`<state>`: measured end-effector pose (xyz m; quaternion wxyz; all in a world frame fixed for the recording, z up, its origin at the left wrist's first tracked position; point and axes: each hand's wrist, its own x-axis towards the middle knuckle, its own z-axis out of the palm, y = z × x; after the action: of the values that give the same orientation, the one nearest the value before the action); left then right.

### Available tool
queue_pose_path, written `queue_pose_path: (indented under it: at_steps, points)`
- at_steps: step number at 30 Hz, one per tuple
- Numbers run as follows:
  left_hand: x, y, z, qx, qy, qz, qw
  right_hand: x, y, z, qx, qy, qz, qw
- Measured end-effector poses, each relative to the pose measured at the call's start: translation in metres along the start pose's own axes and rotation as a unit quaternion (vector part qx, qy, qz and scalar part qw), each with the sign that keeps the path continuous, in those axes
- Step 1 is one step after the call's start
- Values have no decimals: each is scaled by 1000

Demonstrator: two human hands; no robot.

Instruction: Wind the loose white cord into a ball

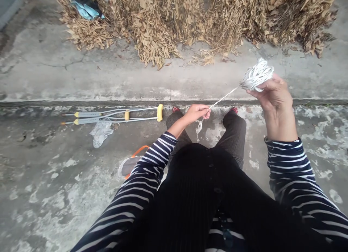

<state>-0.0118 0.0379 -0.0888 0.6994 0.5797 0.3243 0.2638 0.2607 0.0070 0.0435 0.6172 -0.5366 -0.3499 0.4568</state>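
My right hand (pixel 276 94) is closed around a bundle of white rope with dark flecks (pixel 257 76), held up at the right. From the bundle a single taut strand (pixel 225 97) runs down and left to my left hand (pixel 196 113). The left fingers pinch that strand, and its loose, knotted tail (pixel 199 127) dangles below them. Both hands are in front of my body, well apart, with the bundle higher in the view than my left hand.
Dried leafy stalks (pixel 190 23) lie along the raised concrete ledge (pixel 122 78), with a blue and black cloth (pixel 88 9) on them. A crutch (pixel 116 116) and a clear plastic bag (pixel 101 133) lie at left. An orange-edged item (pixel 130 165) shows beside my left sleeve.
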Motion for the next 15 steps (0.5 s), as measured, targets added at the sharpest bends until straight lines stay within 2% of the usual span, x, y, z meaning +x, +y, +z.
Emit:
queue_pose_path:
  at_steps: [3, 6, 11, 15]
  points:
    - [5, -7, -9, 33, -5, -13, 999, -2, -24, 13, 14, 31, -34, 999]
    - [4, -19, -13, 48, -6, -42, 998, -4, -49, 22, 16, 51, -110, 993]
    - [-2, -30, -13, 68, 28, -49, 996, -1, -76, 24, -21, 29, -156, 987]
    - [-3, -29, -10, 101, 15, -64, 993, 6, -92, 24, -19, 32, -213, 976]
